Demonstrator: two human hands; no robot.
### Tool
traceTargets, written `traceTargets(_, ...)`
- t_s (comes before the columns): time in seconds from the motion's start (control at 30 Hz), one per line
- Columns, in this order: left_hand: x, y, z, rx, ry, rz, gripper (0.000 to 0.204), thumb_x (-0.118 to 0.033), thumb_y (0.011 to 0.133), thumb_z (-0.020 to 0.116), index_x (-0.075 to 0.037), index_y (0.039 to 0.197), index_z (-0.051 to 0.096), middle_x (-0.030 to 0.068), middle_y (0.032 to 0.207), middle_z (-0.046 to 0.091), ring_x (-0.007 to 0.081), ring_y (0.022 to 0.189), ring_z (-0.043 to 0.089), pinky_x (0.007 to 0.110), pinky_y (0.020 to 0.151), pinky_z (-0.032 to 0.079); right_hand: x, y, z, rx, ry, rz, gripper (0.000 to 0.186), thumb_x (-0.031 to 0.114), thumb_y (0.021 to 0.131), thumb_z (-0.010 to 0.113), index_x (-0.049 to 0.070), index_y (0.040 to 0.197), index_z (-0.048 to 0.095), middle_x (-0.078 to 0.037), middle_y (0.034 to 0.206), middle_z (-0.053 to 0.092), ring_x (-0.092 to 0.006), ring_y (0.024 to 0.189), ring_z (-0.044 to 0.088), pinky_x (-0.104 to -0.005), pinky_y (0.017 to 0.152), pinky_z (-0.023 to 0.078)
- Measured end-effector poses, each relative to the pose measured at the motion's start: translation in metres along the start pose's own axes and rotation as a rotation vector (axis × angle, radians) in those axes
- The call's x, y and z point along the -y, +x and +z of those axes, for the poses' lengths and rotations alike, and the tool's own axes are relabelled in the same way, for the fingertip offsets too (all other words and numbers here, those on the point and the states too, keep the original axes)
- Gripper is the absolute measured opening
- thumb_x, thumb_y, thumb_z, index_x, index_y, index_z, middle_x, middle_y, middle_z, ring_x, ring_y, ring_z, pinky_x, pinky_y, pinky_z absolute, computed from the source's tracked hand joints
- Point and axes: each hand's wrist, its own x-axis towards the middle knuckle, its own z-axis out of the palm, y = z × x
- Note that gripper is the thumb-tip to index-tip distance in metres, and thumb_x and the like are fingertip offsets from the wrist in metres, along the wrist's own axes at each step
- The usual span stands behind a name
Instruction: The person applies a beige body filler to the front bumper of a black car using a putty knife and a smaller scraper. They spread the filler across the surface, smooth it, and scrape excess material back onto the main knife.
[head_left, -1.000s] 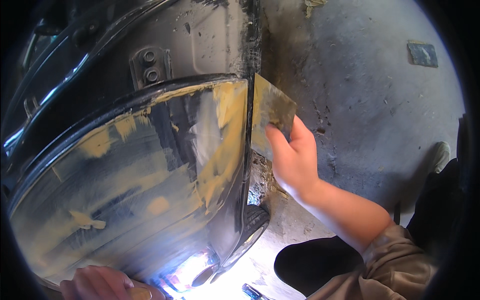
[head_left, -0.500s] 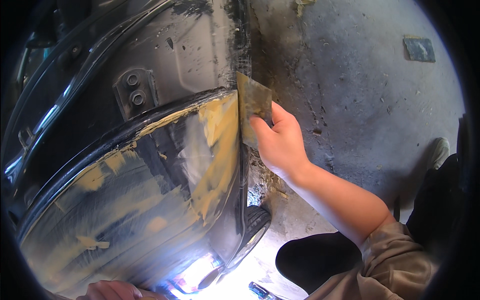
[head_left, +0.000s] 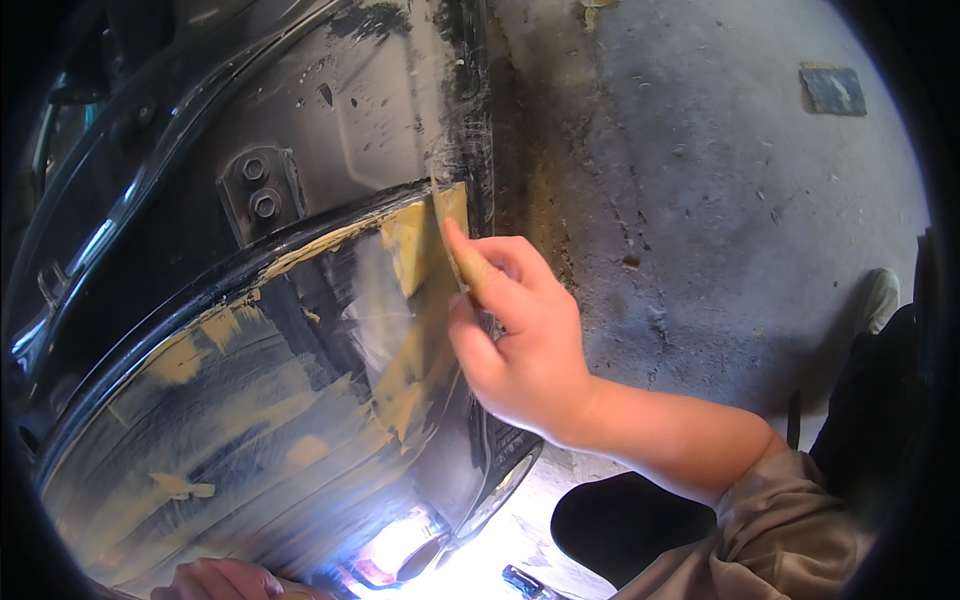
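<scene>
My right hand [head_left: 525, 330] pinches a thin flat filler spreader [head_left: 446, 235] between thumb and fingers. The spreader stands nearly edge-on, its edge against the dark car panel [head_left: 290, 390] close to the panel's right edge. Yellow body filler [head_left: 405, 240] lies in a thick patch just left of the blade, and thinner streaks cover much of the panel. At the bottom edge my left hand [head_left: 225, 580] shows only in part, its fingers curled. What it holds, if anything, is mostly cut off by the frame.
Above the panel is the open door frame with a bolted hinge plate [head_left: 262, 188]. A wheel [head_left: 510, 470] and a bright light are below right. A small dark flat piece [head_left: 833, 90] lies on the stained concrete floor [head_left: 690, 200]. A light-coloured shoe [head_left: 880, 300] is at the right.
My right hand has moved left and slightly down with the spreader, from beside the panel's edge onto its filler. The blade has turned from broadside to nearly edge-on. My left hand stays put.
</scene>
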Motion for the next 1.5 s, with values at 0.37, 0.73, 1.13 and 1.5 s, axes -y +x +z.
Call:
traceTargets(0.37, -0.005, 0.005, 0.003, -0.003, -0.012, -0.056, 0.027, -0.028, 0.105, 0.061, -0.005, 0.114, 0.071, 0.01, 0.069, 0.067, 0.0135, 0.042, 0.055, 0.026, 0.04, 0.048, 0.034, -0.01, 0.0, 0.051, -0.102, -0.166, 0.072, 0.002, 0.068, 0.075, -0.001, 0.139, 0.064, -0.016, 0.124, 0.065, -0.0298, 0.097, 0.066, -0.0357, 0.082, 0.058)
traceTargets(0.73, -0.012, 0.005, -0.004, 0.081, 0.01, -0.122, 0.027, -0.026, 0.106, 0.06, -0.008, 0.122, 0.071, 0.0094, 0.076, 0.07, 0.0161, 0.053, 0.057, 0.029, 0.047, 0.05, 0.01, -0.012, -0.013, -0.133, 0.104, -0.053, 0.042, 0.0, 0.085, 0.062, 0.002, 0.126, 0.071, -0.013, 0.113, 0.071, -0.0309, 0.09, 0.067, -0.0367, 0.08, 0.056)
traceTargets(1.13, -0.008, 0.005, -0.003, 0.053, 0.003, -0.095, 0.026, -0.026, 0.106, 0.06, -0.006, 0.118, 0.071, 0.0089, 0.072, 0.069, 0.0126, 0.043, 0.057, 0.026, 0.039, 0.05, -0.014, 0.012, -0.003, -0.059, 0.208, 0.235, 0.029, 0.0, 0.099, 0.06, 0.0, 0.127, 0.069, -0.01, 0.12, 0.065, -0.0128, 0.1, 0.066, -0.0271, 0.086, 0.054)
traceTargets(1.5, -0.009, 0.005, -0.001, -0.003, 0.013, -0.081, 0.027, -0.026, 0.105, 0.06, -0.003, 0.116, 0.071, 0.0096, 0.069, 0.066, 0.0136, 0.043, 0.054, 0.026, 0.041, 0.047, -0.02, -0.006, 0.0, -0.114, -0.052, -0.155, 0.055, -0.006, 0.087, 0.065, 0.005, 0.142, 0.064, -0.014, 0.125, 0.067, -0.0304, 0.1, 0.068, -0.0355, 0.088, 0.056)
